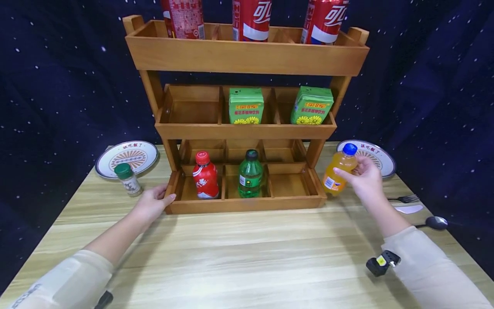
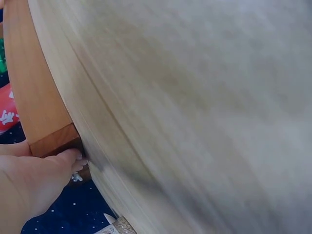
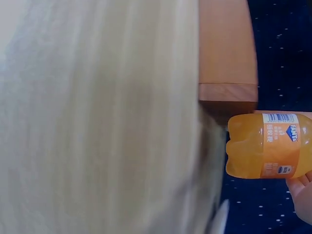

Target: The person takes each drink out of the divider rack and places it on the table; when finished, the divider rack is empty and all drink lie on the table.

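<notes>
- Plainly, our left hand (image 1: 151, 203) has thumb and fingers closed round the lower left corner of the rack (image 1: 247, 56); we judge this grip serves to steady the frame.
- Our right hand (image 1: 367, 179) is curled round the orange bottle (image 3: 263, 146), thumb across its front, which leaves the base free below.
- That bottle leans, cap outward, just beside the rack's lower right end; whether its base touches the counter (image 1: 251, 253) we cannot tell.
- We find the red bottle (image 1: 206, 179) and green bottle (image 1: 250, 177) in the bottom tier's front row, left and middle, where dividers (image 1: 223, 186) likely stop them sliding together.
- Two cartons (image 1: 246, 105) sit in the middle tier, probably held back by its front rail (image 1: 247, 132).
- Cans (image 1: 251, 21) stand up top, one per compartment, presumably for spacing.
- We see the shaker (image 1: 131, 185) outside the rack, near our left hand.
</notes>
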### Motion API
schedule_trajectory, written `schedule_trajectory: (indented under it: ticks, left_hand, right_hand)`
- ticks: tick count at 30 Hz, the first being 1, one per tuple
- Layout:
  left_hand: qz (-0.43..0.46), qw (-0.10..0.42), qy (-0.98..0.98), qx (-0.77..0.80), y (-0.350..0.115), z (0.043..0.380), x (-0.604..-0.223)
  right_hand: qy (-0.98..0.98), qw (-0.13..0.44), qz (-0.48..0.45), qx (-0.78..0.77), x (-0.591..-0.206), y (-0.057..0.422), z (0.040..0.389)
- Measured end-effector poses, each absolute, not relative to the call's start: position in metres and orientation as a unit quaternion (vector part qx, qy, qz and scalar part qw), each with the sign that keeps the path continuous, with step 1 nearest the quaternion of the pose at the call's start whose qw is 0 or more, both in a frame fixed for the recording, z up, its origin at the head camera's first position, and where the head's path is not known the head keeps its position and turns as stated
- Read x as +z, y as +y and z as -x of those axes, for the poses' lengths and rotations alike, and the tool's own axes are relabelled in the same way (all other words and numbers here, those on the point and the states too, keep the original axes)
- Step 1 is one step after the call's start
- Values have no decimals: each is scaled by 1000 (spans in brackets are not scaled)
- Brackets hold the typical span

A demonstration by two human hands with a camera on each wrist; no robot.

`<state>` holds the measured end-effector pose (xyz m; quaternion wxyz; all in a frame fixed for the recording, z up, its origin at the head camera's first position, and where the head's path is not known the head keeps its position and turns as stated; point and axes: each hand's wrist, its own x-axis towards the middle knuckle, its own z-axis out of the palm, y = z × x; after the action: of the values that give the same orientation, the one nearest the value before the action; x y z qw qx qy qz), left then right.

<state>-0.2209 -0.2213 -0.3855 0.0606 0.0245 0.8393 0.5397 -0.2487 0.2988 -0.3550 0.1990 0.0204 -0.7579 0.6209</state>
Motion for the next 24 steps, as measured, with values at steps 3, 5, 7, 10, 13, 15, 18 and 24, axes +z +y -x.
schedule_trajectory:
  ticks: [3,5,7,10,13,15,18,24]
  left_hand:
    - [-22,61,841,537,-222,220,-385]
    - [-20,62,841,538,-221,220,-385]
    - [-19,64,839,540,-221,219,-384]
    - [-16,67,836,544,-220,219,-383]
    - [-12,71,836,544,-220,219,-383]
    - [-10,73,836,544,-221,219,-383]
    - [-9,73,837,542,-221,219,-382]
    - [-11,71,836,544,-220,218,-382]
  right_hand:
    - [-791,187,-7,583,-360,295,249]
    - [-798,182,-1,574,-363,293,249]
    - [-816,180,4,549,-363,291,248]
    - [-817,181,6,548,-367,292,247]
    - [-800,188,2,569,-377,297,251]
    - [-787,190,-9,587,-387,304,258]
    - [-770,192,-21,608,-409,321,277]
    - [-795,188,-18,577,-404,326,279]
